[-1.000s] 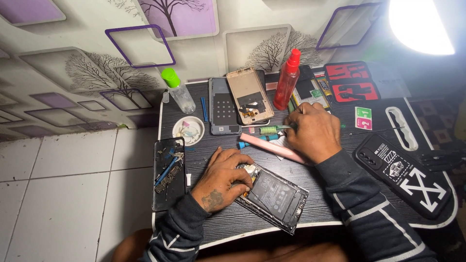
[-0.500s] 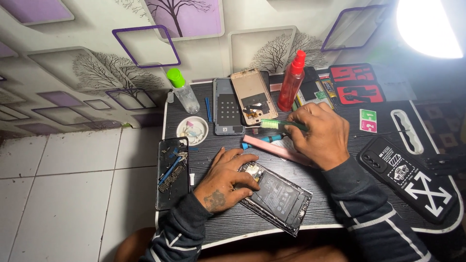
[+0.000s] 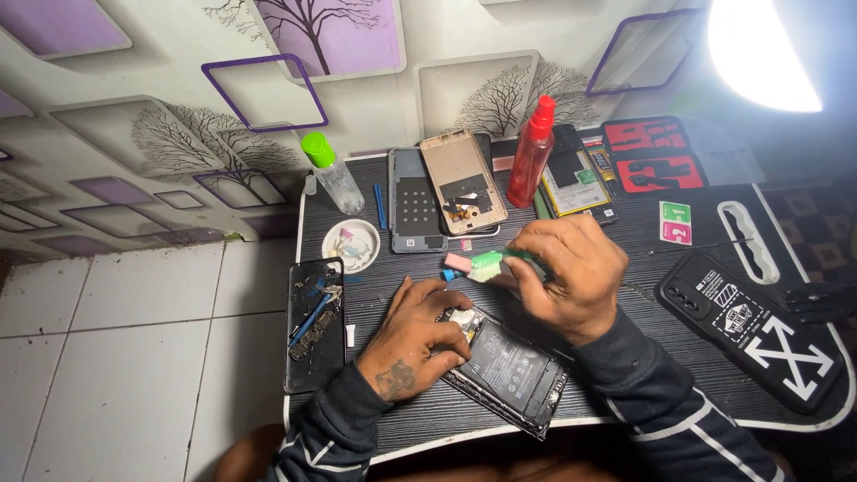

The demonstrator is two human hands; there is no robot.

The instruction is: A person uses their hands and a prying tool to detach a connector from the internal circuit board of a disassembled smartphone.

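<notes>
My left hand presses down on the upper end of an opened phone with its black battery showing, lying near the table's front edge. Above the phone my right hand grips a toothbrush with a green handle and pale bristles, its head pointing left. A pink tool lies just under the brush head.
On the dark table stand a red spray bottle, a clear bottle with a green cap and a small white dish. Phone backs, a dismantled phone at left, and a black case at right surround the hands.
My right hand has come from the back of the table toward the open phone, bringing the toothbrush with it. The left hand has stayed on the phone.
</notes>
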